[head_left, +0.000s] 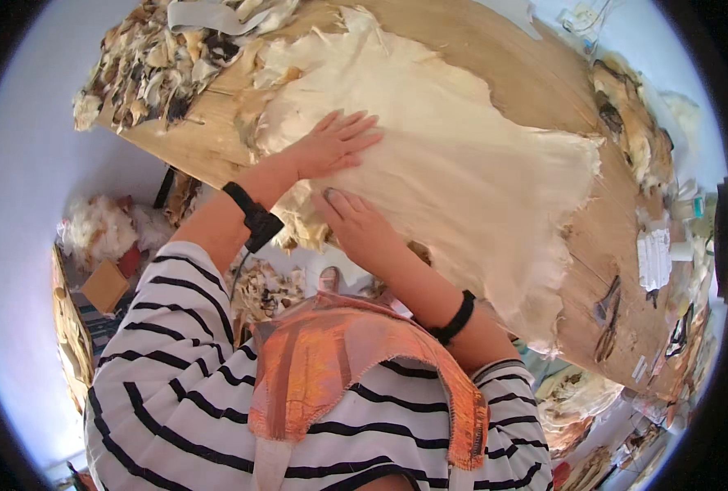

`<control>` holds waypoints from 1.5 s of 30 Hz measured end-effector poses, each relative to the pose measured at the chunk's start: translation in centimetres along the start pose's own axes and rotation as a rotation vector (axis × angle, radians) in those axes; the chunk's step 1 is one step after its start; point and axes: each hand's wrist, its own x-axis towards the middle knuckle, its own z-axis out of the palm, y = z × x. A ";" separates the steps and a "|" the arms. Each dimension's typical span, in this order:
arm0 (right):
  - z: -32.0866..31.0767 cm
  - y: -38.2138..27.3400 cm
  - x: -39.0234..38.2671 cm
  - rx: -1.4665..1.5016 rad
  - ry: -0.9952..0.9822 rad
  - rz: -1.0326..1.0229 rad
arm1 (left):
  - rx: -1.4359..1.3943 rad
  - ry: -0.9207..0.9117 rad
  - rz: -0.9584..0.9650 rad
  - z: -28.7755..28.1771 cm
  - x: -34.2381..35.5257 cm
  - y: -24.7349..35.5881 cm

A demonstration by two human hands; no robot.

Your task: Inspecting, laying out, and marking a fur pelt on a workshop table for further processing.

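Observation:
A large cream-white hide (470, 164), furless on its upper face and ragged at the edges, lies spread over a brown board (536, 74). My left hand (335, 146) rests flat on it toward its left side, fingers stretched out and slightly apart. Closer to me, my right hand (360, 227) is at the hide's near left edge. Its fingers are bent and held together against that edge; their undersides are hidden. Tan fur tufts (302, 225) stick out from under the edge beside it.
Fur scraps (155, 65) pile at the far left under a pale strip (216, 16). Scissors (609, 331) lie on the board's right, near a white stack (653, 259) and another furry pelt (634, 123). White fluff (98, 233) and a cardboard box (106, 286) sit below the left edge.

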 end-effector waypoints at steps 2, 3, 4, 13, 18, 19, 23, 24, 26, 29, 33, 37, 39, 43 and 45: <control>2.8 0.0 1.8 -0.050 -0.060 0.040 | -0.053 0.094 -0.031 0.7 -0.8 0.1; 4.0 0.1 2.5 -0.110 -0.123 0.075 | -0.063 0.085 -0.027 0.9 -0.5 -0.1; 4.5 0.3 2.8 -0.104 -0.133 0.092 | -0.032 0.112 -0.023 0.8 -0.1 0.2; 3.9 -2.5 3.1 0.132 0.098 0.442 | -0.083 0.215 -0.011 1.7 -0.3 -0.4; 3.5 -8.8 -2.4 0.546 -0.239 0.711 | -0.111 0.244 0.021 2.9 -0.1 -0.3; 2.9 -9.4 -2.6 0.532 -0.236 0.710 | -0.098 0.170 -0.020 2.7 -0.3 -0.2; 1.2 -8.3 -0.2 -0.091 0.065 0.372 | -0.157 0.097 0.069 1.6 0.7 1.7; 1.6 -6.9 1.3 -0.320 0.164 0.288 | -0.158 0.089 0.080 2.0 0.6 1.9; 3.6 -4.5 2.3 -0.281 0.154 0.378 | -0.160 0.194 0.133 2.7 1.1 2.4; 4.6 -4.5 1.2 -0.151 0.091 0.511 | -0.137 0.219 0.137 2.3 1.4 2.8; 3.1 -10.2 -2.1 0.374 -0.235 0.721 | -0.128 0.203 0.150 2.4 1.5 3.0; -0.9 -8.1 -2.5 -0.393 0.170 0.406 | -0.115 0.090 0.109 1.6 2.7 5.0; -1.4 -4.2 -1.6 -0.521 0.156 0.437 | -0.154 0.145 0.194 2.0 4.0 6.4; 0.9 -1.1 -2.1 -0.291 0.137 0.536 | -0.063 0.175 0.198 3.4 5.3 6.7; 1.2 -1.8 -2.4 -0.235 0.146 0.578 | -0.038 0.187 0.202 3.4 5.0 7.0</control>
